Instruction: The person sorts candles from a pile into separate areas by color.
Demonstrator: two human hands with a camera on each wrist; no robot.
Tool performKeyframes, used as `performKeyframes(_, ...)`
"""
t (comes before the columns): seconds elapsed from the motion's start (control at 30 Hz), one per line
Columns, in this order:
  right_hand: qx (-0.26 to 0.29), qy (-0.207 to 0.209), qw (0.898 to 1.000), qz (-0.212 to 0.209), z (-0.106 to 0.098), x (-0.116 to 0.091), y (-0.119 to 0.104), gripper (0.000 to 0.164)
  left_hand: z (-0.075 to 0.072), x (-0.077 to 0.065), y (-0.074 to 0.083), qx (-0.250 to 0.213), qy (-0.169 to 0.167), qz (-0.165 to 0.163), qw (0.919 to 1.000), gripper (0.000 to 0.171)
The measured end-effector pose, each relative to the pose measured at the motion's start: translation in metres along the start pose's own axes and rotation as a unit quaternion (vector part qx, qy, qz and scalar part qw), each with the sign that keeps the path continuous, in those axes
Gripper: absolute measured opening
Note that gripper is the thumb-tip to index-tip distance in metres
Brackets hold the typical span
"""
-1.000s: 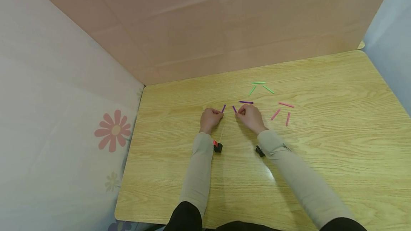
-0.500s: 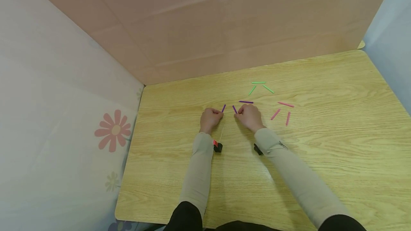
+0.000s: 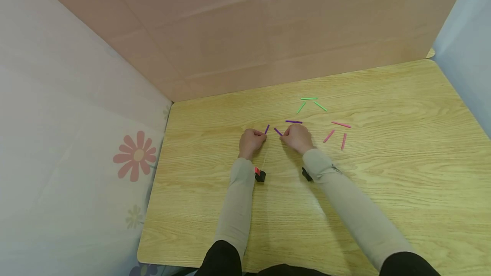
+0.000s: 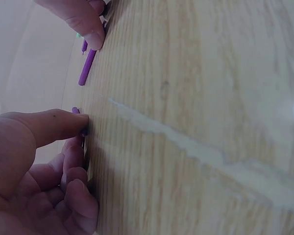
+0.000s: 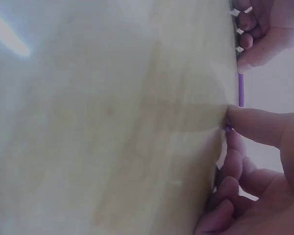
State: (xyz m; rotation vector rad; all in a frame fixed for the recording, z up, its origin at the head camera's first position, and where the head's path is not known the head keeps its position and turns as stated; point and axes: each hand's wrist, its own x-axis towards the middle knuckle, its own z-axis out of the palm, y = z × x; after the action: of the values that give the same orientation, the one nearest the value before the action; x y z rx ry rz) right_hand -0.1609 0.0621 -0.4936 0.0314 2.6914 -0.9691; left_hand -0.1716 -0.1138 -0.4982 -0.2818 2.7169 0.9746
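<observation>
On the tabletop, my left hand [image 3: 251, 143] pinches the near end of a short purple stick [image 3: 267, 129] between thumb and fingers. To its right, my right hand [image 3: 298, 139] pinches the near end of a second purple stick [image 3: 278, 131], whose free end slants toward the left one. In the left wrist view this right-hand stick [image 4: 87, 67] pokes out below the right thumb. A third purple stick [image 3: 293, 121] lies just beyond my right hand, touched by neither hand. The held ends are hidden by my fingers.
Three green sticks [image 3: 308, 98] lie farther back, and three pink sticks [image 3: 341, 124] lie to the right of my right hand. All rest on a wood-grain table [image 3: 215, 191]. A brown sheet [image 3: 268, 33] rises behind the table, with a flowered curtain [image 3: 96, 118] at left.
My right hand has shifted slightly left, and its purple stick has swung so its free end points more to the left. My left hand stays put.
</observation>
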Motion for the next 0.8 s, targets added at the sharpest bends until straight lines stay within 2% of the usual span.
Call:
performKeyframes(0.2, -0.009, -0.028, 1.000, 0.010, -0.0049, 0.0027, -0.0018, 0.025, 0.0005, 0.0007, 0.0003, -0.004, 0.000, 0.000, 1.0000, 0.021)
performKeyframes(0.8, -0.030, -0.040, 0.999, 0.009, -0.0062, -0.0009, -0.0046, 0.025, -0.0001, -0.0020, 0.0015, -0.005, 0.001, -0.002, 1.0000, 0.021)
